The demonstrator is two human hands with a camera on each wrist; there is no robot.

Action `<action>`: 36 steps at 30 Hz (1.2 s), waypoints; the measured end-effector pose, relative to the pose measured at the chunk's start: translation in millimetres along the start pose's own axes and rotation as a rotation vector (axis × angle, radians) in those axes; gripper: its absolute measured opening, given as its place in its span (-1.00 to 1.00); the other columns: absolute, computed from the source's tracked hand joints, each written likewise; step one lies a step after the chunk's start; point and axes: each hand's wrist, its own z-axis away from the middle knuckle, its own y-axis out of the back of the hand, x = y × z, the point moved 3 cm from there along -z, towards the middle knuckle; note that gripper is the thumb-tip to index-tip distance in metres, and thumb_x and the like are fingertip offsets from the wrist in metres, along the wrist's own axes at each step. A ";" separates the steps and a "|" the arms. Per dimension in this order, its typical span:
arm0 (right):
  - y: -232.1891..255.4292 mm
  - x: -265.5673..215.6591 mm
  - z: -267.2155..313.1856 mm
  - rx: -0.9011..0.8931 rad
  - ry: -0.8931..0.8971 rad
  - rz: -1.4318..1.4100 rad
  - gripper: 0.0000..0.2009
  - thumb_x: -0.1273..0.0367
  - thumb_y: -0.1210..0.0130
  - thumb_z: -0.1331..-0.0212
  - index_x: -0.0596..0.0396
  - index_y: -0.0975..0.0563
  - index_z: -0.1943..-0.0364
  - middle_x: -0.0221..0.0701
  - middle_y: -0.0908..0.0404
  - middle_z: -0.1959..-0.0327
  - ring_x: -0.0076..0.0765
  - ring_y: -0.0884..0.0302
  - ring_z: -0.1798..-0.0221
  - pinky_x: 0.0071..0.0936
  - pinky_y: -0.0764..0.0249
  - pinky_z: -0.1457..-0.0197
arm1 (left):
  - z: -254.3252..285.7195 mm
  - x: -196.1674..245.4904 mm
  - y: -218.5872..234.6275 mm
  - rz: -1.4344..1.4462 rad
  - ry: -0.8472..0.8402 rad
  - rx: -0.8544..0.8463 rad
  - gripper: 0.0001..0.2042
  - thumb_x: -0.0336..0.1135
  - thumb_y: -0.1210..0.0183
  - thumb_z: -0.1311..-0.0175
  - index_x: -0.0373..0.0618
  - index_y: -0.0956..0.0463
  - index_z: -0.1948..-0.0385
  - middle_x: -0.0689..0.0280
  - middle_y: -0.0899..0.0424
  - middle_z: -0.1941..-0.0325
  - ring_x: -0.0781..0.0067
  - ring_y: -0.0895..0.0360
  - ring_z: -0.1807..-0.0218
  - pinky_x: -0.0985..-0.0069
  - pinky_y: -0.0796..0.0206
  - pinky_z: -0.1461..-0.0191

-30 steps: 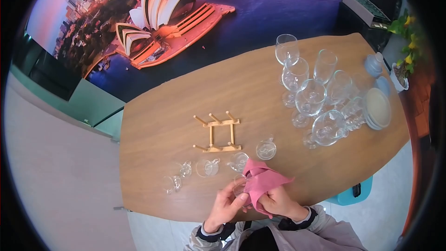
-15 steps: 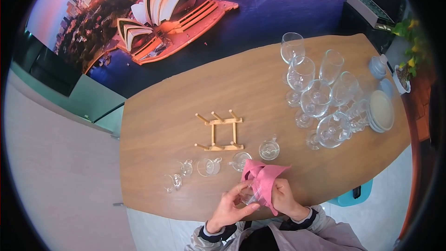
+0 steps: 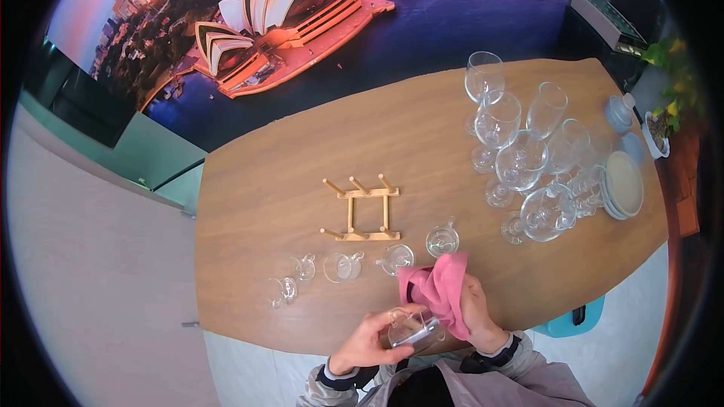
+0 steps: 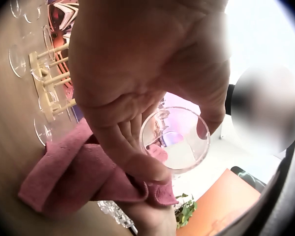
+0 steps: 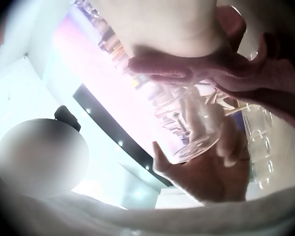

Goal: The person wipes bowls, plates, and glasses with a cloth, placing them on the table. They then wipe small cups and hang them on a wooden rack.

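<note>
A clear glass cup (image 3: 416, 333) lies tilted in my left hand (image 3: 371, 342), gripped between thumb and fingers at the table's near edge. In the left wrist view the round rim of the cup (image 4: 175, 139) faces the camera, with fingers on one side and the thumb on the other. My right hand (image 3: 480, 315) holds a pink cloth (image 3: 441, 290) just right of the cup. The right wrist view shows the cloth (image 5: 265, 83) hanging from the right hand, above the left hand (image 5: 211, 172) and the cup.
A wooden peg rack (image 3: 367, 236) stands mid-table. Several small glass cups, among them one cup (image 3: 442, 240), line its near side. Several stemmed glasses (image 3: 522, 160) and stacked bowls (image 3: 624, 185) occupy the right. A teal container (image 3: 570, 319) is below the table's right edge.
The cup in my left hand has come out from the cloth and is tilted sideways. My right hand and the cloth have shifted slightly right and up from the cup.
</note>
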 end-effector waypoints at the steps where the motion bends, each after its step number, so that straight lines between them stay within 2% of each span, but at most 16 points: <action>1: -0.8 2.2 0.4 0.024 0.023 0.014 -0.69 0.24 0.11 -0.59 0.16 -0.57 0.19 -0.54 -0.59 0.35 -0.71 -0.44 0.37 -0.66 -0.37 0.34 | -1.0 4.8 -1.6 0.089 0.070 -0.034 -0.31 -0.59 -0.34 -0.14 -0.30 -0.30 -0.37 0.12 -0.59 -0.21 0.27 -0.54 -0.27 0.32 -0.36 -0.34; 3: -3.2 6.0 4.6 0.049 0.048 0.029 -0.73 0.26 0.09 -0.58 0.17 -0.56 0.13 -0.52 -0.60 0.31 -0.70 -0.47 0.33 -0.66 -0.39 0.29 | 0.6 7.2 -4.0 0.179 0.138 -0.068 -0.33 -0.60 -0.32 -0.14 -0.31 -0.31 -0.37 0.14 -0.59 -0.20 0.27 -0.53 -0.27 0.32 -0.36 -0.34; 6: -9.8 2.6 10.1 -0.024 0.170 0.333 -0.80 0.35 0.00 -0.51 0.21 -0.53 0.02 -0.40 -0.64 0.21 -0.56 -0.56 0.24 -0.55 -0.48 0.17 | 3.0 10.1 -5.6 0.223 0.177 -0.081 -0.32 -0.49 -0.29 -0.19 -0.34 -0.24 -0.40 0.13 -0.57 -0.16 0.30 -0.53 -0.21 0.35 -0.38 -0.27; 8: -16.2 -6.2 12.0 -0.103 0.301 0.685 -0.78 0.43 -0.08 -0.43 0.25 -0.50 -0.05 -0.29 -0.66 0.16 -0.41 -0.63 0.18 -0.42 -0.53 0.11 | 6.3 16.9 -8.6 0.345 0.318 -0.080 -0.32 -0.40 -0.27 -0.14 -0.31 -0.27 -0.37 0.16 -0.65 -0.02 0.34 -0.58 -0.03 0.38 -0.40 -0.22; 9: -19.3 -13.6 13.5 -0.121 0.267 0.734 -0.78 0.44 -0.11 -0.38 0.25 -0.52 -0.03 -0.18 -0.67 0.18 -0.21 -0.66 0.18 -0.32 -0.54 0.10 | 5.5 21.0 -9.9 0.344 0.315 -0.082 -0.32 -0.40 -0.27 -0.14 -0.31 -0.27 -0.37 0.16 -0.65 -0.02 0.34 -0.58 -0.03 0.38 -0.40 -0.22; 11: -20.6 -15.4 12.8 -0.133 0.329 0.788 -0.81 0.44 -0.11 -0.38 0.24 -0.54 0.03 -0.16 -0.66 0.22 -0.16 -0.66 0.22 -0.30 -0.54 0.15 | 5.1 25.1 -14.5 0.403 0.410 -0.159 -0.26 -0.35 -0.27 -0.16 -0.32 -0.17 -0.42 0.16 -0.65 0.00 0.36 -0.53 -0.05 0.40 -0.36 -0.22; 14: -18.7 -12.7 14.3 -0.088 0.390 0.891 -0.87 0.44 -0.11 -0.37 0.23 -0.56 0.14 -0.12 -0.63 0.30 -0.09 -0.63 0.31 -0.28 -0.51 0.25 | 10.1 18.5 -18.2 0.342 0.402 -0.208 -0.23 -0.33 -0.25 -0.24 -0.39 -0.08 -0.46 0.09 -0.54 -0.19 0.32 -0.48 -0.23 0.40 -0.32 -0.26; 18: -18.1 -13.2 18.0 0.005 0.413 0.929 -0.90 0.44 -0.14 -0.35 0.22 -0.55 0.26 -0.12 -0.58 0.41 -0.10 -0.57 0.46 -0.27 -0.45 0.37 | 13.2 20.2 -19.8 0.282 0.353 -0.167 -0.24 -0.44 -0.25 -0.22 -0.39 -0.09 -0.47 0.11 -0.56 -0.18 0.28 -0.49 -0.23 0.36 -0.29 -0.32; 21: -18.8 -25.3 20.7 0.082 0.400 0.933 -0.90 0.44 -0.18 -0.32 0.21 -0.55 0.27 -0.15 -0.54 0.47 -0.09 -0.52 0.50 -0.29 -0.44 0.38 | 18.9 28.0 -9.8 0.282 0.133 -0.118 -0.33 -0.50 -0.24 -0.22 -0.31 -0.22 -0.43 0.19 -0.64 -0.10 0.36 -0.53 -0.14 0.37 -0.30 -0.33; 24: -16.2 -33.2 17.0 0.175 0.516 1.012 -0.88 0.42 -0.22 -0.30 0.21 -0.56 0.26 -0.16 -0.55 0.45 -0.09 -0.54 0.47 -0.27 -0.44 0.37 | 40.3 25.0 3.6 0.434 0.149 0.015 -0.35 -0.55 -0.24 -0.25 -0.38 -0.24 -0.41 0.10 -0.50 -0.31 0.30 -0.49 -0.29 0.33 -0.25 -0.42; 25: -12.9 -37.1 14.2 0.175 0.644 1.133 -0.85 0.40 -0.24 -0.29 0.19 -0.57 0.19 -0.13 -0.59 0.38 -0.07 -0.59 0.39 -0.23 -0.45 0.33 | 45.6 19.6 6.4 0.448 0.114 0.049 -0.35 -0.55 -0.25 -0.26 -0.41 -0.23 -0.41 0.08 -0.50 -0.32 0.29 -0.48 -0.32 0.34 -0.27 -0.41; 29: -11.6 -48.4 -10.6 0.138 0.570 1.267 -0.74 0.44 -0.18 -0.31 0.26 -0.52 -0.02 -0.09 -0.65 0.19 -0.01 -0.63 0.21 -0.26 -0.52 0.14 | 61.1 8.1 12.1 0.312 0.081 0.142 -0.32 -0.54 -0.24 -0.16 -0.35 -0.26 -0.40 0.09 -0.59 -0.14 0.33 -0.54 -0.13 0.38 -0.40 -0.19; 31: -16.6 -47.1 -24.0 0.140 0.837 1.471 -0.52 0.44 -0.23 -0.27 0.28 -0.40 -0.25 0.00 -0.57 -0.11 0.11 -0.56 -0.12 -0.17 -0.46 -0.20 | 65.3 8.8 16.5 0.201 0.077 0.139 -0.32 -0.54 -0.25 -0.17 -0.34 -0.26 -0.41 0.13 -0.59 -0.14 0.36 -0.54 -0.12 0.39 -0.40 -0.18; 32: -19.8 -47.3 -26.9 0.128 0.840 1.481 -0.52 0.44 -0.23 -0.27 0.28 -0.40 -0.25 0.00 -0.57 -0.11 0.11 -0.56 -0.12 -0.17 -0.46 -0.20 | 66.2 8.3 17.8 0.085 0.081 0.124 -0.32 -0.54 -0.26 -0.17 -0.33 -0.26 -0.41 0.17 -0.59 -0.14 0.40 -0.54 -0.11 0.40 -0.40 -0.17; 34: -29.8 -48.7 -32.2 0.117 0.745 1.427 -0.42 0.46 -0.24 -0.26 0.31 -0.33 -0.35 0.02 -0.43 -0.34 0.22 -0.35 -0.40 -0.09 -0.30 -0.45 | 69.7 -0.5 19.0 0.090 0.063 0.149 -0.31 -0.55 -0.28 -0.16 -0.32 -0.26 -0.41 0.19 -0.60 -0.14 0.39 -0.54 -0.13 0.40 -0.39 -0.20; 36: -30.9 -49.0 -33.5 0.083 0.778 1.530 -0.44 0.48 -0.23 -0.25 0.29 -0.34 -0.34 0.01 -0.44 -0.33 0.19 -0.35 -0.40 -0.09 -0.30 -0.45 | 73.2 -4.5 19.0 0.100 0.056 0.167 -0.30 -0.55 -0.30 -0.15 -0.31 -0.26 -0.41 0.20 -0.61 -0.15 0.39 -0.55 -0.15 0.40 -0.38 -0.23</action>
